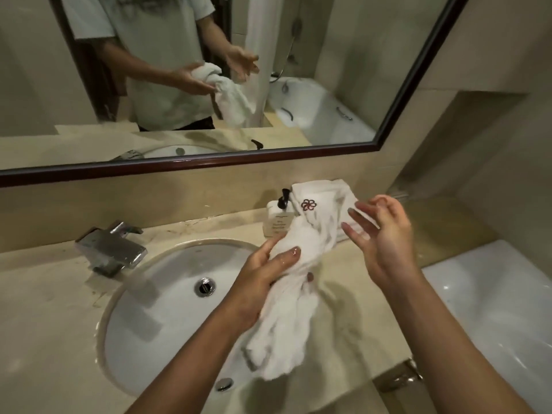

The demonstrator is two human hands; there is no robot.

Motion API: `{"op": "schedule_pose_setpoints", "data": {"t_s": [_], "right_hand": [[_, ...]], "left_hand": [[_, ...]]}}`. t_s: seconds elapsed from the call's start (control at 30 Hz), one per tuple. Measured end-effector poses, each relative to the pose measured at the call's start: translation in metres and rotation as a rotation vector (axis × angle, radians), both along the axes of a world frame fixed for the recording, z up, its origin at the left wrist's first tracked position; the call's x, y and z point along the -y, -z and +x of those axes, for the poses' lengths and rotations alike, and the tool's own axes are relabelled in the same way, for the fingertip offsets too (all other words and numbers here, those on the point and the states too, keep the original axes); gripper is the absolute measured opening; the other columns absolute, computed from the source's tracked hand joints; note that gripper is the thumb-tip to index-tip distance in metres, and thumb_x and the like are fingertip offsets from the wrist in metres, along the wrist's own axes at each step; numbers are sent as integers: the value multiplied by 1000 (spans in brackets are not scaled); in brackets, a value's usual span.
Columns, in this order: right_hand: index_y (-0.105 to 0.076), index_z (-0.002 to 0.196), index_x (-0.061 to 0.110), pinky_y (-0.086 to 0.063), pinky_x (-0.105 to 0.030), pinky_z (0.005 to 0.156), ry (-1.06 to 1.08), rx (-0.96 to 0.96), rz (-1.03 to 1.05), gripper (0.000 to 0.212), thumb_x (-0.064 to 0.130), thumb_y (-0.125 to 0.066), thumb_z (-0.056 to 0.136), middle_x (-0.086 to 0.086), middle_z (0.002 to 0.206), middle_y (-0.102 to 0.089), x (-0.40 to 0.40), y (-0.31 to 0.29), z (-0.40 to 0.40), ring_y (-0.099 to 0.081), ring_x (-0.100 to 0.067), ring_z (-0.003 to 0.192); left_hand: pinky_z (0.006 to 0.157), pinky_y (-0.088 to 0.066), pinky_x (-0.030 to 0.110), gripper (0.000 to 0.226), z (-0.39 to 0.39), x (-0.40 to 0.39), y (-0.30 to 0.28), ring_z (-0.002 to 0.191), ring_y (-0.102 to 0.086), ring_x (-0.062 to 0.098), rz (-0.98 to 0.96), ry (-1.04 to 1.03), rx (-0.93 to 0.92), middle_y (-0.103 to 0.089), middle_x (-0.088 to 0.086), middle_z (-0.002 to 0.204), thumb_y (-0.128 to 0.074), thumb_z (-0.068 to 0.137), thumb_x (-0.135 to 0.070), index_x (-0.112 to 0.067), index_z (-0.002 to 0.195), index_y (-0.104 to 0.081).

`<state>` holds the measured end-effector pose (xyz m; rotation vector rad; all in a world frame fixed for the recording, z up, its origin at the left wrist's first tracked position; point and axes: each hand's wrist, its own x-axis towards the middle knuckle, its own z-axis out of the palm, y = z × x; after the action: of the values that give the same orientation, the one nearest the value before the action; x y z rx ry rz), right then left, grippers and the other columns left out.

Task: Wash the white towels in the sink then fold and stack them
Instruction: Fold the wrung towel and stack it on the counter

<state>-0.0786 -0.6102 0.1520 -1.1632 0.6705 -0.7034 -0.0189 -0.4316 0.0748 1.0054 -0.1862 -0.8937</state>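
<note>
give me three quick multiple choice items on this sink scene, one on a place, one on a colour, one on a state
1. Where does the soap bottle stand?
A. inside the basin
B. on the counter behind the held towel
C. on the bathtub rim

2. What colour is the flower emblem on the folded towel?
A. dark red
B. blue
C. green

3. How is the wrung towel held?
A. in both hands
B. in the left hand only
C. lying loose in the sink

Answers:
1 B, it stands by the wall, right of the basin.
2 A, the stitching is dark red on white.
3 B, the left hand's grip wraps it while the right hand is open and apart.
</note>
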Motion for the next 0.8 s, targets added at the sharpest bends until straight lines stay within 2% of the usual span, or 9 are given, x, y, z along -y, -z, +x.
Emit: {"op": "schedule_pose_setpoints", "data": {"t_s": [0.13, 0.2, 0.27, 0.33, 0.47, 0.57, 0.63, 0.73, 0.8], "right_hand": [[-60, 110, 37, -54, -52, 98, -152, -47, -286, 10, 35, -55, 101, 4, 118, -64, 19, 4, -32, -66, -20, 113], [-48, 132, 53, -54, -36, 99, -487, -208, -499, 54, 44, -71, 85, 14, 132, -58, 14, 24, -50, -61, -6, 118], [-40, 146, 41, -52, -24, 96, -749, -252, -500, 80, 33, -80, 78, 16, 140, -55, 11, 43, -59, -57, -2, 124], [-51, 140, 26, -52, -22, 90, -774, -232, -392, 68, 19, -82, 80, 8, 132, -64, 24, 53, -59, -62, -9, 120], [-64, 126, 17, -53, -23, 90, -765, -273, -560, 41, 26, -74, 87, 7, 120, -71, 54, 50, -59, -66, -9, 112], [-68, 106, 8, -55, -26, 75, -706, -192, -495, 31, 33, -67, 88, 4, 95, -74, 74, 39, -60, -71, -12, 87], [-61, 95, -1, -50, -30, 65, -627, -123, -441, 39, 38, -66, 90, -2, 80, -67, 87, 30, -59, -65, -16, 73], [-54, 93, -4, -49, -24, 59, -537, -97, -395, 44, 38, -62, 89, 0, 75, -63, 111, 21, -61, -61, -12, 66], [-56, 89, 2, -46, -27, 63, -522, -161, -465, 38, 39, -60, 94, -2, 77, -59, 126, 26, -60, -57, -13, 69]], "left_hand": [[110, -43, 48, 50, -7, 8, 0, 119, -62, 38, 70, 65, -7, -69, 16, 123, -68, 85, -31, -13, 131, -63], [113, -37, 54, 52, -15, 19, -5, 121, -59, 41, 17, 123, -105, -64, 24, 129, -65, 88, -39, -9, 130, -65], [106, -45, 52, 61, -20, 28, -12, 113, -62, 39, -12, 207, -100, -64, 26, 127, -73, 80, -49, -9, 126, -68], [94, -54, 46, 83, -18, 35, -14, 105, -67, 35, -73, 273, -73, -67, 23, 122, -87, 66, -50, -6, 131, -62], [103, -46, 54, 94, -9, 39, -14, 113, -59, 43, -5, 358, 28, -60, 26, 127, -92, 64, -36, -8, 142, -50], [72, -60, 34, 56, -11, 52, -22, 86, -72, 29, 169, 211, 149, -73, 18, 107, -83, 75, -29, -7, 123, -63], [65, -59, 28, 29, -18, 59, -23, 76, -74, 21, 233, 48, 173, -76, 12, 95, -70, 89, -29, -8, 107, -67], [90, -55, 41, 46, -22, 61, -10, 97, -73, 27, 321, -221, 152, -73, 16, 112, -64, 87, -41, -7, 117, -67], [111, -42, 52, 49, -25, 57, -8, 117, -65, 30, 189, -296, 21, -68, 15, 127, -61, 93, -39, -9, 132, -62]]}}
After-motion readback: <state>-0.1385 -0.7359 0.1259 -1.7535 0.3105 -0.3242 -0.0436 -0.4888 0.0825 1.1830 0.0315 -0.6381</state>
